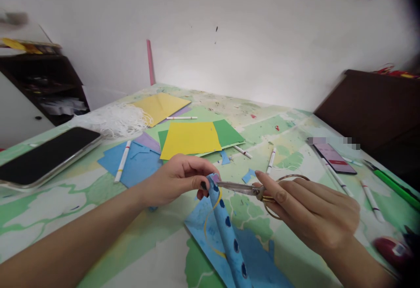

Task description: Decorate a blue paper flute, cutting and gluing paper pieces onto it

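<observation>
My left hand (183, 176) pinches the top end of a folded blue paper (226, 222) between thumb and fingers. Dark blue spots run down the folded strip, and a yellow curved line shows on the paper beside it. In my right hand (311, 209) is a pair of scissors (244, 187) with gold-coloured handles. Their blades point left and meet the paper's top end, close to my left thumb. Whether the blades are fully closed is hard to see. The lower part of the blue paper spreads out toward me.
Yellow paper (192, 141), green paper (229, 133) and blue sheets (138, 161) lie behind my hands. A black-screened phone (52, 157) and white string (114, 119) are at left. Several markers (122, 161), another phone (334, 157) and a green cutter (393, 185) lie about.
</observation>
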`<state>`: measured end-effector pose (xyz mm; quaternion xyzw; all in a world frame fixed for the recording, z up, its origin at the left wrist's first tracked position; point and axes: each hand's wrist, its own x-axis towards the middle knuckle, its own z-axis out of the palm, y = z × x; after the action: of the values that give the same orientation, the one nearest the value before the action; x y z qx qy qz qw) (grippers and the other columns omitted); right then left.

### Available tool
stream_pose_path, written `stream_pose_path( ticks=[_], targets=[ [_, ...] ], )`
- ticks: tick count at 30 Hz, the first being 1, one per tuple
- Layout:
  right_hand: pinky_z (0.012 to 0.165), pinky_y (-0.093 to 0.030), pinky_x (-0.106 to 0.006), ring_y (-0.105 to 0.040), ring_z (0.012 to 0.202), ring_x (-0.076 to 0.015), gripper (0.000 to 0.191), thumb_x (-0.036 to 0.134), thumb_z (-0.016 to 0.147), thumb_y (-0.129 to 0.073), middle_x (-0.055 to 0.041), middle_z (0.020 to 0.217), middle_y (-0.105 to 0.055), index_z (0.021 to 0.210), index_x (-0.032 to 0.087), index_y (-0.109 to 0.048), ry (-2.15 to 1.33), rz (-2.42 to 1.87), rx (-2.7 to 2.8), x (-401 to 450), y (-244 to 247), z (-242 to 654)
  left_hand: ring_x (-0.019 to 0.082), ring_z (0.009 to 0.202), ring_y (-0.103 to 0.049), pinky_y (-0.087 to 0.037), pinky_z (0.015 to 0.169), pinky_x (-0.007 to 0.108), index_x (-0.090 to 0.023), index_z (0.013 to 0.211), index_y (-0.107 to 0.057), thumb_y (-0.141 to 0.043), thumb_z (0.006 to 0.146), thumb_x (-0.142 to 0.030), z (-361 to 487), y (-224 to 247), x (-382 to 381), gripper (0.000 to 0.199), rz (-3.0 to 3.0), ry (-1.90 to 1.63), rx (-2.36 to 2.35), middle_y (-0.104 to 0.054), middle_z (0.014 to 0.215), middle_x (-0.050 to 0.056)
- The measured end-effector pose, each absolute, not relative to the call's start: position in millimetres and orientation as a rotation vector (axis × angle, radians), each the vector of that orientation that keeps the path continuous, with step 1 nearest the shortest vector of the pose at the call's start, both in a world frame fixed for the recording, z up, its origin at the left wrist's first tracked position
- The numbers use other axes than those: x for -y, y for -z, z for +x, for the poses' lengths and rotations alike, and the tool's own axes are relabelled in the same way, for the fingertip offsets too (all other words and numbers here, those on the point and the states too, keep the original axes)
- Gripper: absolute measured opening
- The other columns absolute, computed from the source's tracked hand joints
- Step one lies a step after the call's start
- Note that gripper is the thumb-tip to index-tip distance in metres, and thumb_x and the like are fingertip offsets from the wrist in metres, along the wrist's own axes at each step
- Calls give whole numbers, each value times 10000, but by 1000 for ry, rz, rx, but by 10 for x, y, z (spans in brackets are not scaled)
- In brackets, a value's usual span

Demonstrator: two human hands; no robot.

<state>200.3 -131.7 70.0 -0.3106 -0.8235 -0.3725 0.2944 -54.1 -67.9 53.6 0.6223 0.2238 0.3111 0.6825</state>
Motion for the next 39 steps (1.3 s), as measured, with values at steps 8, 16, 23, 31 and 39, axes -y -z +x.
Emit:
stream_pose_path(
  ticks=[8, 16, 23, 31, 39],
  targets=[
    [610, -420, -248, -569, 566, -108, 177, 138, 791, -670, 9, 560, -603, 967, 139, -693, 1014, -831, 2183, 1321, -673, 1989, 38, 528, -546, -448, 510, 113, -114, 815, -676, -611, 795, -132, -509, -547, 665, 70, 1414, -714, -519, -620, 654, -2],
    [585, -400, -246, -564, 572, -111, 220, 160, 769, -697, 12, 551, -593, 988, 142, -689, 1024, -859, 2195, 1316, -649, 2003, 36, 515, -536, -435, 501, 110, -116, 804, -670, -588, 796, -109, -515, -550, 675, 83, 1446, -714, -547, -612, 643, -6],
    [597, -405, -256, -582, 607, -130, 274, 156, 743, -719, 2, 564, -605, 1014, 136, -686, 1003, -882, 2210, 1329, -643, 2013, 29, 518, -533, -430, 504, 103, -125, 800, -673, -575, 802, -104, -517, -538, 671, 100, 1483, -705, -566, -606, 647, -11],
    [583, -402, -243, -573, 597, -120, 264, 158, 767, -703, 5, 548, -594, 1027, 125, -676, 980, -881, 2209, 1330, -659, 1996, 37, 526, -531, -431, 507, 120, -125, 816, -667, -574, 806, -131, -518, -507, 659, 94, 1487, -698, -556, -593, 649, -12],
    [542, -364, -241, -568, 565, -110, 344, 220, 724, -749, 35, 513, -579, 1057, 180, -675, 1086, -926, 2169, 1318, -663, 1980, 54, 526, -525, -437, 507, 151, -113, 795, -654, -618, 770, -156, -512, -537, 661, 61, 1484, -685, -610, -598, 653, -1]
  ],
)
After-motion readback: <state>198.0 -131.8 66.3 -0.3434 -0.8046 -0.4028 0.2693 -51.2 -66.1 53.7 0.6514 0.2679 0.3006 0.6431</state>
